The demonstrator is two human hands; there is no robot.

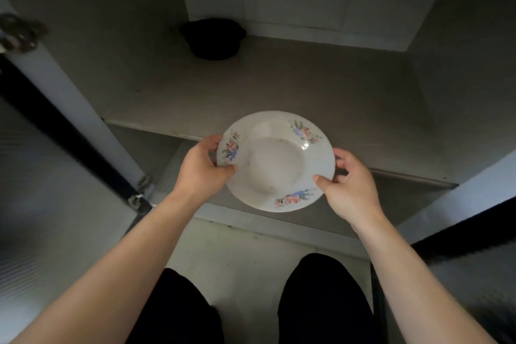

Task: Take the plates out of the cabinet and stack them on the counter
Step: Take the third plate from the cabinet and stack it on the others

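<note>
A white deep plate (276,160) with pink and blue flower prints on its rim hangs in the air just in front of the open cabinet's shelf edge (156,127). My left hand (202,167) grips its left rim, thumb on top and fingers underneath. On the opposite side my right hand (350,186) pinches the right rim the same way. The plate is level and faces up.
A dark bowl (213,38) stands at the back of the cabinet shelf (279,86). Open cabinet doors flank me, left door (69,120) and right door (474,198). My knees in dark trousers (321,301) are at the bottom over a pale floor.
</note>
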